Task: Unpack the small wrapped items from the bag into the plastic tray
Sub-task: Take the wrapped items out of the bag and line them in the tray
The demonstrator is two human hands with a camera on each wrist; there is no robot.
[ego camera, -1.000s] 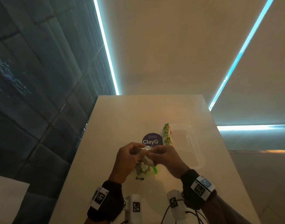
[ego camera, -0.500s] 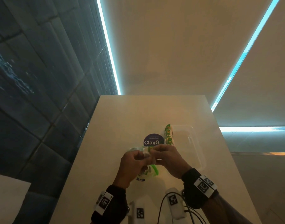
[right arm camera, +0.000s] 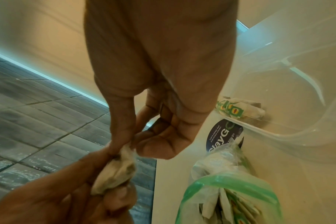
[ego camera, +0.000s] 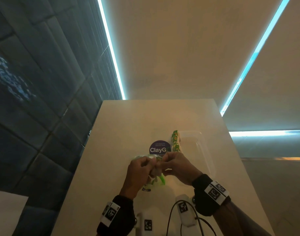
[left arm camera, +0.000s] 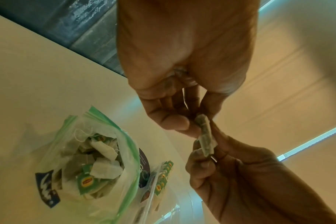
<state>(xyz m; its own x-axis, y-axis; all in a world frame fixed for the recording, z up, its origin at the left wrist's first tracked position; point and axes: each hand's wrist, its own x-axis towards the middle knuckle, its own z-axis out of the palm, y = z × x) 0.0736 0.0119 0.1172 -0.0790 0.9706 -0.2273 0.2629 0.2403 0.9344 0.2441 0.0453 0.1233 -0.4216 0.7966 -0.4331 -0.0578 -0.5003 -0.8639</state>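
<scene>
Both hands meet above the tabletop (ego camera: 122,126), just over the zip-lock bag (left arm camera: 109,171). The left hand (ego camera: 139,172) and the right hand (ego camera: 178,169) each pinch the same tea bag (left arm camera: 205,136) between thumb and fingertips, the left at one end and the right at the other, so it hangs stretched between them, clear of the tabletop. In the right wrist view the tea bag looks crumpled and pale.

The zip-lock bag lies on the tabletop directly beneath the hands, its green-edged mouth open, with many more tea bags and green tags heaped inside. A round dark sticker (ego camera: 160,148) reading "ClayG" sits on the tabletop just beyond the bag, partly covered by the bag's plastic in the right wrist view.

The clear plastic tray (ego camera: 199,147) stands on the tabletop to the right of the sticker, just beside it. A row of tea bags with green tags (ego camera: 175,142) lines the tray's wall nearest the sticker; the remaining tray floor shows bare plastic.
</scene>
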